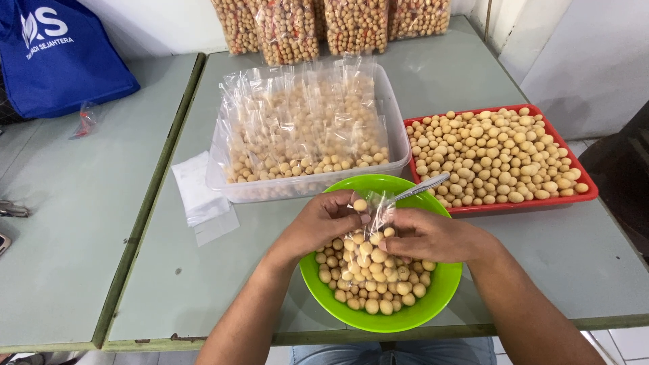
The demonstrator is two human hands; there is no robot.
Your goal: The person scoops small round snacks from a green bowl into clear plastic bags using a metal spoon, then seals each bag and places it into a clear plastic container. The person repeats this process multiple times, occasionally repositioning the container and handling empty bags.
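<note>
Over glossy green bowl (433, 307), both hands pinch crinkly clear bag (374, 215).

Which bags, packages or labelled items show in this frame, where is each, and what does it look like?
Small clear bag: held over the green bowl by left hand and right hand, part-filled with tan balls.
Packed clear bags: upright in the clear tub.
Large filled bags: against the far wall.
Blue bag: top left, white printing.
</note>
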